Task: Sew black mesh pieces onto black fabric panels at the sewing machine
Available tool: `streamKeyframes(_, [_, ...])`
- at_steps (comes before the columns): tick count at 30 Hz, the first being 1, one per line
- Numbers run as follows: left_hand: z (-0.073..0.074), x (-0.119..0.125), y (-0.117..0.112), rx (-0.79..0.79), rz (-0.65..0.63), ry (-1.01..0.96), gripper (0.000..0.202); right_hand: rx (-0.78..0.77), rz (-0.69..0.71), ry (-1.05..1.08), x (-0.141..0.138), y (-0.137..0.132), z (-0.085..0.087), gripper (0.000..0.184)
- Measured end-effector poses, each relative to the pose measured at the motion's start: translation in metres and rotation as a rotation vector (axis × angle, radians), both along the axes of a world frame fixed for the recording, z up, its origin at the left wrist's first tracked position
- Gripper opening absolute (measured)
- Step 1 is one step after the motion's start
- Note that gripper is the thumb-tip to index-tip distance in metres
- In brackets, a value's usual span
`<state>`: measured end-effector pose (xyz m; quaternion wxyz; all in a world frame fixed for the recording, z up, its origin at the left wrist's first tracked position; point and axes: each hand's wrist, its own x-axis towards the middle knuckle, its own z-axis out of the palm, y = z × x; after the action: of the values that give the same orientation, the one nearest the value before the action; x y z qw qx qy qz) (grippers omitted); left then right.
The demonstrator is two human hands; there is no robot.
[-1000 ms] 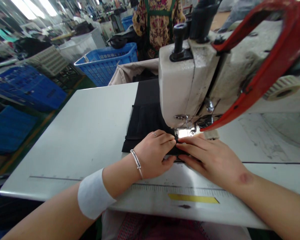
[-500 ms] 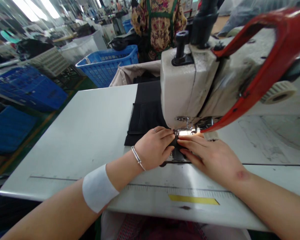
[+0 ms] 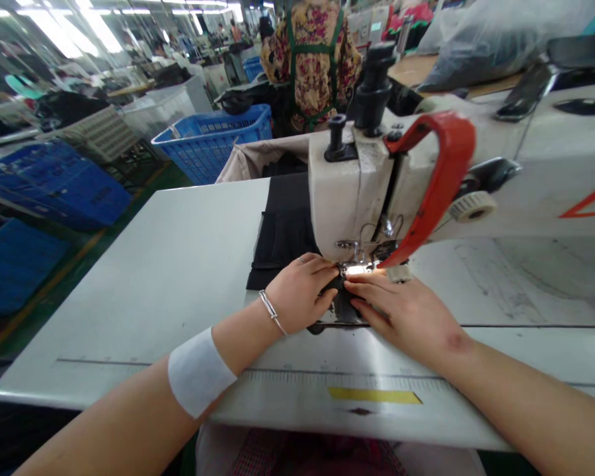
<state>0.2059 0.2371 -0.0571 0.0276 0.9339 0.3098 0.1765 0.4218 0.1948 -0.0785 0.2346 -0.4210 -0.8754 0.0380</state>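
Observation:
Black fabric (image 3: 285,241) lies folded on the table to the left of the sewing machine head (image 3: 340,198) and runs under its lit presser foot area. My left hand (image 3: 302,291) is closed on the near part of this cloth, thumb below the fingers, just left of the needle. Stretched out flat, the fingers of my right hand (image 3: 401,311) touch the cloth edge at the needle's right. A small dark strip of fabric shows between both sets of fingertips. The needle itself is hard to make out.
A red curved guard (image 3: 443,178) stands out from the machine above my right hand. Behind the white table (image 3: 188,251) are a cloth-lined bin (image 3: 242,158) and a blue basket (image 3: 203,142). A person in a flowered top (image 3: 312,59) is beyond. Yellow tape (image 3: 374,395) marks the front edge.
The view has shifted a little, so the machine appears smaller and further left. Both hands keep their places at the needle, and the cloth has barely moved.

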Motion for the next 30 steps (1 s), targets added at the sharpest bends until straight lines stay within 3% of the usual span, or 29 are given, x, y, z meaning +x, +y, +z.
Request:
streamKeyframes(14, [-0.010, -0.005, 0.000, 0.013, 0.013, -0.048, 0.033, 0.019, 0.000, 0.158, -0.005, 0.004, -0.012, 0.021])
streamKeyframes(20, [-0.007, -0.008, 0.002, -0.031, 0.031, -0.062, 0.034, -0.029, -0.013, 0.233, -0.002, 0.008, -0.003, 0.017])
streamKeyframes(23, [0.006, -0.012, -0.022, -0.101, 0.053, -0.037, 0.033, -0.025, -0.021, 0.250, 0.003, 0.010, 0.003, 0.016])
streamKeyframes(27, [0.020, -0.017, -0.087, -0.181, 0.039, -0.044, 0.031, -0.071, -0.016, 0.276, 0.007, 0.011, 0.005, 0.016])
streamKeyframes(30, [0.020, -0.018, -0.132, -0.169, 0.051, -0.055, 0.032, -0.142, 0.010, 0.298, 0.010, 0.010, 0.003, 0.017])
